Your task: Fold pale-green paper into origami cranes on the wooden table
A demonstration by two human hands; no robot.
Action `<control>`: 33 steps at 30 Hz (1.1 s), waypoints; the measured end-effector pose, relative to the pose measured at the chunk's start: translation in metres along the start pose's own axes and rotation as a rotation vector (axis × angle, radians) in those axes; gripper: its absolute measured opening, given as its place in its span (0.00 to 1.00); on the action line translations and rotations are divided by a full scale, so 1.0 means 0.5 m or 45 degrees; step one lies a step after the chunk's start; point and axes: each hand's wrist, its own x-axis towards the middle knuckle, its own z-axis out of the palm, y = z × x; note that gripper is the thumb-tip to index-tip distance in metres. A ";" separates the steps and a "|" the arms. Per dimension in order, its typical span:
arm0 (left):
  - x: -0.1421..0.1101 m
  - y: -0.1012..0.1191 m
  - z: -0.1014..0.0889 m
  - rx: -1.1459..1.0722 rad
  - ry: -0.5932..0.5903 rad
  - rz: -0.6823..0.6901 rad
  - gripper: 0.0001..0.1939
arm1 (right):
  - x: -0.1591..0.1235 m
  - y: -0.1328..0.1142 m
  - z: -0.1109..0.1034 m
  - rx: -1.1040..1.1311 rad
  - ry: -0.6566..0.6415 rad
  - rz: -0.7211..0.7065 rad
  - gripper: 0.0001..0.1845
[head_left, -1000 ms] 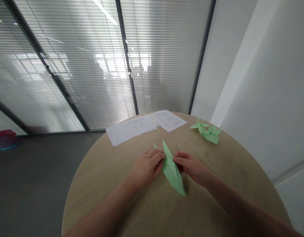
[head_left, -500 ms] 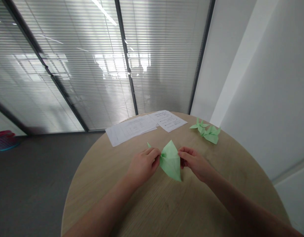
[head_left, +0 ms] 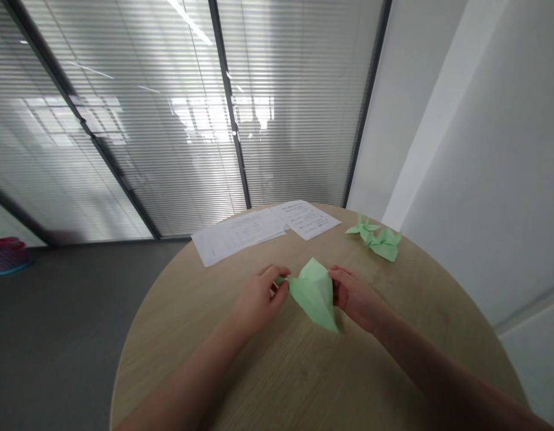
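A light green folded paper [head_left: 315,291] lies between my hands above the round wooden table [head_left: 223,359], spread into a broad kite shape with its point toward me. My left hand [head_left: 259,298] pinches its left corner with thumb and fingers closed. My right hand [head_left: 355,296] grips its right edge, fingers curled on the paper.
Several white printed sheets [head_left: 259,230] lie at the far side of the table. Finished green paper figures [head_left: 376,238] sit at the far right edge. Behind the table are glass walls with blinds, a grey floor and a red basket [head_left: 7,254] at the far left.
The paper went from a narrow pointed strip to a wide, opened flap as my hands pulled its sides apart; both hands shifted slightly outward.
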 end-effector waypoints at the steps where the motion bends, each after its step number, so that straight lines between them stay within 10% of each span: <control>1: 0.000 -0.002 0.000 -0.045 0.016 -0.014 0.10 | 0.002 0.002 -0.002 0.006 -0.010 0.008 0.15; 7: -0.002 -0.015 -0.003 -0.044 0.063 0.120 0.22 | 0.004 0.000 -0.009 0.019 -0.020 0.022 0.13; 14: 0.006 -0.028 -0.008 0.109 0.110 0.165 0.09 | 0.003 -0.018 -0.009 0.017 0.018 0.046 0.10; 24: 0.008 -0.020 -0.018 -0.017 0.087 -0.079 0.09 | 0.009 -0.018 -0.013 0.060 0.086 0.046 0.06; 33: 0.013 -0.029 -0.001 -0.475 -0.083 -0.554 0.17 | -0.005 -0.018 -0.011 -0.419 -0.039 -0.309 0.31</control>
